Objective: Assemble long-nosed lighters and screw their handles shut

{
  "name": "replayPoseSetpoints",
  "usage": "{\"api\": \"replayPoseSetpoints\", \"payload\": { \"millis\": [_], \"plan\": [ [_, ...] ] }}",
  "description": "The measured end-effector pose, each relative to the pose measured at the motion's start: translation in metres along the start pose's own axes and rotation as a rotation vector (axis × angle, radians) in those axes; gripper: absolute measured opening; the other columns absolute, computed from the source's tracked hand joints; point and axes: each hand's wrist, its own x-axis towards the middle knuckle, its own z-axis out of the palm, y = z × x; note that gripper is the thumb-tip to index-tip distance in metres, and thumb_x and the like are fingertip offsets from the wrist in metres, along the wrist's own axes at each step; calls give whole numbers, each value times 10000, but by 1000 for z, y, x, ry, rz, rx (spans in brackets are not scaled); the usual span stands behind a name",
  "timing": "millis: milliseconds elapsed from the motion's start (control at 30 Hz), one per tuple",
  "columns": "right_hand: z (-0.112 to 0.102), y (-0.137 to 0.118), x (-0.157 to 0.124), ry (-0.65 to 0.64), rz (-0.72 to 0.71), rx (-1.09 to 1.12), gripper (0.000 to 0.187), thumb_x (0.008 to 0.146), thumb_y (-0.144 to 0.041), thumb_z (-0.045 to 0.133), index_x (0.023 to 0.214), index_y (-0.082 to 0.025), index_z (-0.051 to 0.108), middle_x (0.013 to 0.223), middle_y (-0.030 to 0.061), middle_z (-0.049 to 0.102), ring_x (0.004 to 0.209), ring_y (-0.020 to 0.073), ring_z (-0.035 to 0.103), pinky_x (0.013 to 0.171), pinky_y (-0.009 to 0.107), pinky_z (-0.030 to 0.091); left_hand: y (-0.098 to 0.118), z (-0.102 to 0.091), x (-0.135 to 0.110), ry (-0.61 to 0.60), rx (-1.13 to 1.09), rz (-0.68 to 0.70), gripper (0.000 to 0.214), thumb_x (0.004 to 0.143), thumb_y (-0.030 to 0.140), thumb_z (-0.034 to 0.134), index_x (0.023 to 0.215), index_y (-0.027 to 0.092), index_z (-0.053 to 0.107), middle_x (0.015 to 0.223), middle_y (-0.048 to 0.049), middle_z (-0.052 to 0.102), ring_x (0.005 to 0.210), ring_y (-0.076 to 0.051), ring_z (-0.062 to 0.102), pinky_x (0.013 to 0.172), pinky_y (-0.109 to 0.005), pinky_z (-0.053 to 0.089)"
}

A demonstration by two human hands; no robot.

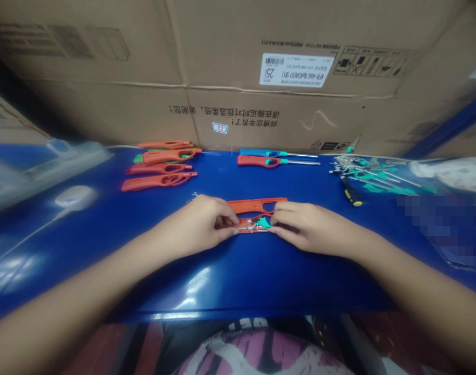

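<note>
Both my hands rest on the blue table (241, 271) and meet over an open orange lighter shell (254, 205). My left hand (201, 224) pinches the left end of the lower orange half (249, 226), where small metal parts show. My right hand (304, 226) has its fingers curled on the right end, beside a green trigger piece (264, 223). The upper orange half lies flat just beyond my fingers.
Several orange lighter shells (160, 166) lie at the back left. A blue and a red finished lighter (277, 158) lie at the back centre. Green parts with metal rods (368, 172) and a black-yellow screwdriver (351, 192) are at the right. Cardboard boxes (238, 73) stand behind.
</note>
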Motion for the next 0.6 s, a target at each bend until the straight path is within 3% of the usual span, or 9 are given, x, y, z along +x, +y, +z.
{"api": "replayPoseSetpoints", "payload": {
  "millis": [400, 500, 600],
  "plan": [
    [14, -1, 4, 127, 95, 102, 158, 932, -238, 559, 799, -164, 604, 771, 22, 597, 683, 129, 526, 624, 255, 390, 2, 6, 0, 49, 15, 71, 150, 889, 222, 663, 955, 205, 797, 869, -46, 737, 734, -158, 661, 696, -273, 506],
    [12, -3, 4, 155, 114, 99, 115, 925, -255, 572, 892, -162, 632, 857, 37, 607, 674, 120, 522, 608, 248, 404, 1, 7, -1, 57, 31, 97, 165, 906, 247, 653, 981, 209, 794, 895, -49, 736, 760, -166, 666, 718, -286, 508],
    [10, -5, 2, 149, 76, 40, 230, 950, -309, 545, 1114, -188, 652, 1049, 73, 616, 697, 123, 556, 612, 256, 436, 1, 7, -1, 50, 42, 101, 173, 915, 249, 643, 991, 212, 794, 904, -52, 739, 776, -173, 672, 738, -293, 509]
  ]
}}
